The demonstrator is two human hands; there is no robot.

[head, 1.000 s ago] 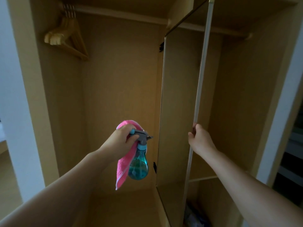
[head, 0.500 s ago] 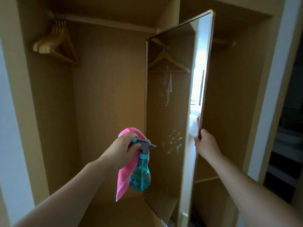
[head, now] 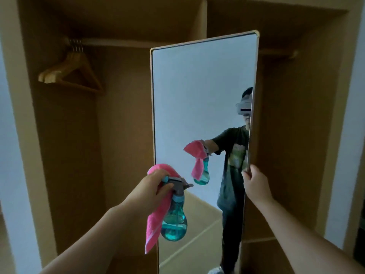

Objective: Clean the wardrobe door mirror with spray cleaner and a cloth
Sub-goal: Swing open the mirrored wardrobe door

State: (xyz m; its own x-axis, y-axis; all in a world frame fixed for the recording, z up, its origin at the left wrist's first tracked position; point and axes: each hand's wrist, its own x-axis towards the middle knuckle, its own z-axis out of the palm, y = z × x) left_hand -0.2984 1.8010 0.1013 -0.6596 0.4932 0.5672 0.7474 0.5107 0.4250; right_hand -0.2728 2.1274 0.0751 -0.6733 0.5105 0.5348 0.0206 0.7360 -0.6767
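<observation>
A tall mirror door with a thin pale frame stands swung out from the wooden wardrobe, its glass facing me. My left hand grips the grey trigger head of a teal spray bottle together with a pink cloth that hangs down beside it; the nozzle points at the glass. My right hand grips the mirror's right edge at about mid height. The glass reflects a person holding the bottle and cloth.
Several wooden hangers hang on the rail at the upper left inside the wardrobe. A right compartment with a low shelf lies behind the door. White wall edges flank both sides.
The mirror door has swung out from edge-on to facing me, pulled by my right hand on its edge. My left hand with bottle and cloth stayed at about the same spot.
</observation>
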